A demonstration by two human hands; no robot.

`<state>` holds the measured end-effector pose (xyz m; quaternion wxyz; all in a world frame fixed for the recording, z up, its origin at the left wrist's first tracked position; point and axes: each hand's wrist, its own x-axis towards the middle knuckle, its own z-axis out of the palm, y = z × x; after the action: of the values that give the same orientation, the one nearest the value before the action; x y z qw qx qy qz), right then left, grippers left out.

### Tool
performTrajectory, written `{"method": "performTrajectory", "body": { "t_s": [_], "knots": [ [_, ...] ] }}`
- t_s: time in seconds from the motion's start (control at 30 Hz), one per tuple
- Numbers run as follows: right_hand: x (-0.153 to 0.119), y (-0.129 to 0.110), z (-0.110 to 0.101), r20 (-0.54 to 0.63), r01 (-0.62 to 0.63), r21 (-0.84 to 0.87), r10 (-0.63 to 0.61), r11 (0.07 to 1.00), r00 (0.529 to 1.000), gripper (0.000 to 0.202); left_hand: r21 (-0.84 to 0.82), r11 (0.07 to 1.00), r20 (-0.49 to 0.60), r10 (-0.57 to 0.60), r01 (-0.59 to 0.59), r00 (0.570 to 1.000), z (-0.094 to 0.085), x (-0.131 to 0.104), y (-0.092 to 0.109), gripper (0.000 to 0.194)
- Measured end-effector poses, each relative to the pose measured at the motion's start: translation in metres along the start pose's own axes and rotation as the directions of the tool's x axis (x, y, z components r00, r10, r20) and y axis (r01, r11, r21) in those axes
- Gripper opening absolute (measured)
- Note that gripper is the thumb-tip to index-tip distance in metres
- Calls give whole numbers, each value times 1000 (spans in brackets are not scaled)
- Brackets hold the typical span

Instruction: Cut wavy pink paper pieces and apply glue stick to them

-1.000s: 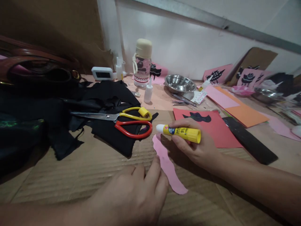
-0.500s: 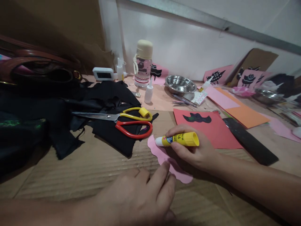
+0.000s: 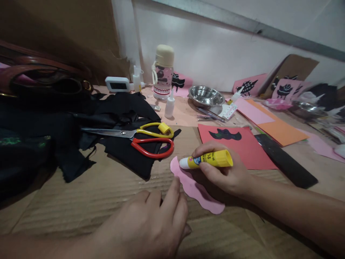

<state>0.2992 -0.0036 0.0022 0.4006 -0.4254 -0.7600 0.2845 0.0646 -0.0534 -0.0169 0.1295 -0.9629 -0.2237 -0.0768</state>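
Observation:
My right hand (image 3: 223,169) is closed round a yellow glue stick (image 3: 212,158), its white end touching the upper left part of a wavy-edged pink paper strip (image 3: 198,190). The strip lies slantwise on a corrugated cardboard sheet (image 3: 107,201). My left hand (image 3: 153,219) rests at the strip's left edge, its index finger stretched out with the tip against the paper and the other fingers loosely bent. Behind my right hand is a red paper sheet (image 3: 258,154) bearing a dark wavy cutout (image 3: 225,135).
Scissors (image 3: 129,133) with red and yellow handles lie on black fabric (image 3: 129,163) at left. Further back stand a bottle (image 3: 163,72), a small glue bottle (image 3: 169,107) and a steel bowl (image 3: 206,95). A black strip (image 3: 288,162) and orange paper (image 3: 288,126) lie at right.
My left index fingertip has slid up along the strip toward its upper end. The glue stick has shifted slightly right, and the strip's lower end has moved slightly right and down.

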Motion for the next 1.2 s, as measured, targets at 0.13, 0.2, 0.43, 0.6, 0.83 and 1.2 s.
{"method": "performTrajectory", "body": {
  "t_s": [0.13, 0.2, 0.43, 0.6, 0.83, 1.2],
  "knots": [
    [1, 3, 0, -75, -21, 35, 24, 999, 997, 12, 1, 1000, 40, 3, -4, 999, -1, 3, 0, 39],
    [1, 2, 0, -84, -37, 64, 42, 997, 996, 14, 10, 1000, 31, 4, -4, 999, -2, 4, 0, 40],
    [-1, -6, 1, 147, -61, 189, 33, 980, 989, 20, 52, 999, -76, 3, 1, 997, -2, 5, 1, 41],
    [2, -6, 2, 234, 20, 144, -54, 989, 971, 16, 39, 999, -65, 7, -5, 998, 0, 4, 0, 42],
    [-1, -3, 9, 125, -16, 32, 12, 999, 992, 16, 44, 999, -69, -6, 9, 998, 1, 5, 0, 41],
    [0, -4, 3, 155, 63, 82, -76, 995, 985, 17, 53, 998, -152, -5, 13, 988, 1, 8, -1, 38]
  ]
}}
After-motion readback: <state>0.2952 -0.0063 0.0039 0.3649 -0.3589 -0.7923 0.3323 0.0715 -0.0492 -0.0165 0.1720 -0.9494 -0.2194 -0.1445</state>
